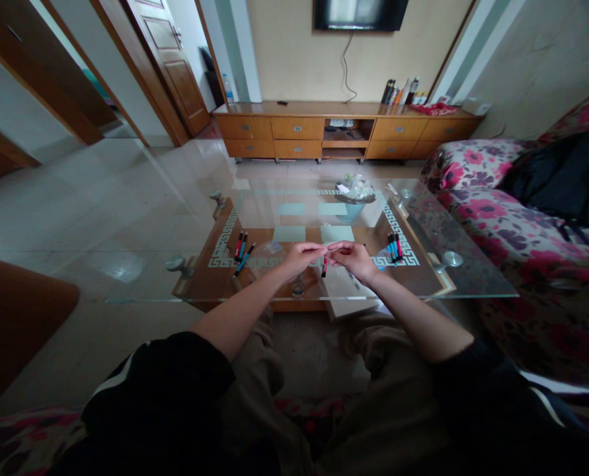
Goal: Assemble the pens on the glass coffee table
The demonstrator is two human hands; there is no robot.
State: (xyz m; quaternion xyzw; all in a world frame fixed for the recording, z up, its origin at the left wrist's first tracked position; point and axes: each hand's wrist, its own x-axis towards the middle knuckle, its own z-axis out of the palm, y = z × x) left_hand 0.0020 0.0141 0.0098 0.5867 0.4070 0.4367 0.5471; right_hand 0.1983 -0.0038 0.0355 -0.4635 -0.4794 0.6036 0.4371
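Note:
My left hand [301, 258] and my right hand [352, 259] meet above the near part of the glass table [254, 291]. Their fingertips are pinched together around something thin and pale, too small to name. Just below the fingers shows a red and black pen-like stick [324, 267]; whether a hand holds it or it lies on the glass, I cannot tell. Left of my hands lie several red, blue and black pen-like sticks [239, 246], one of them a slanted blue stick [244, 260]. A similar bunch of sticks [394, 246] lies on the right.
A mesh waste basket [352, 210] lined with a plastic bag shows beyond my hands. Under the glass near my right hand is a white box or board [341, 297]. The flowered sofa [487, 218] flanks the table; a wooden TV cabinet [299, 127] stands along the wall.

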